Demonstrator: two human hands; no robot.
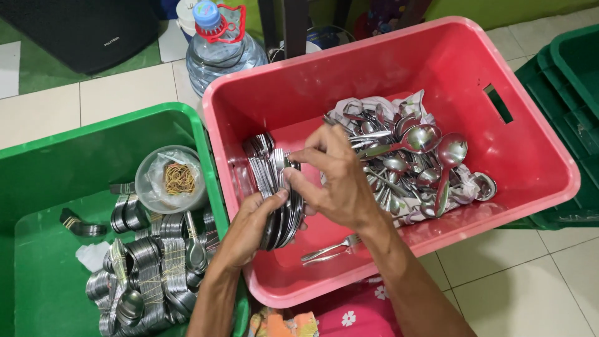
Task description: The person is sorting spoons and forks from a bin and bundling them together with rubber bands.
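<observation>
— over the pink crate (524, 150), what do we have in our hands?

— our left hand (246, 228) cups a stack of nested spoons (284, 215) from below, fingers curled shut around it. our right hand (334, 181) comes down on top, thumb and fingertips (293, 157) pinched together on the upper edge of the same stack.

— and where does the stack sit?

— at the crate's 9 o'clock side, against its left wall. loose spoons (415, 162) lie heaped on crumpled paper toward 2 o'clock of our hands, and a fork (331, 249) lies on the crate floor at 6 o'clock.

— beside the crate?

— at 9 o'clock, a green crate (75, 156) touching it, holding banded spoon bundles (150, 274) and a small tub of rubber bands (178, 178). at 11 o'clock we see a water jug (218, 53) on the tiles.
</observation>
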